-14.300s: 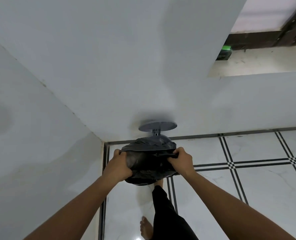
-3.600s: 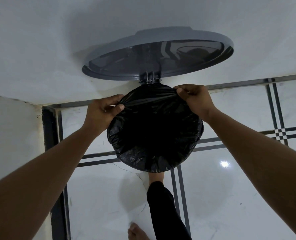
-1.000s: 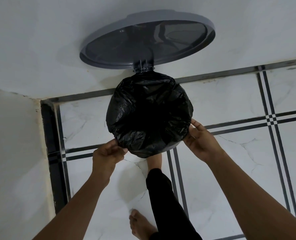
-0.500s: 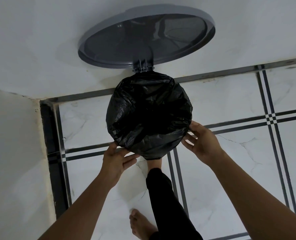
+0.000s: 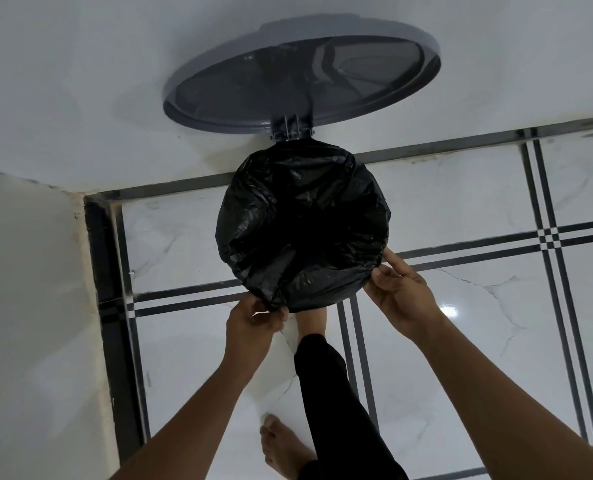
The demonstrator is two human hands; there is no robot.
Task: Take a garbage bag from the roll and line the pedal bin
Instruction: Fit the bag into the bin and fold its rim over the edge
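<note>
garbage bag (image 5: 302, 230), crinkled glossy black plastic, drapes over the round pedal bin's rim under its raised grey lid (image 5: 302, 74). left hand (image 5: 253, 323) fingers pinch the near edge; right hand (image 5: 400, 299) fingers grip the right-hand edge, above marbled floor tiles (image 5: 461, 341).

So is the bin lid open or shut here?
Open. The lid stands tipped back against the wall, its underside showing, with the bag spread over the rim below.
</note>
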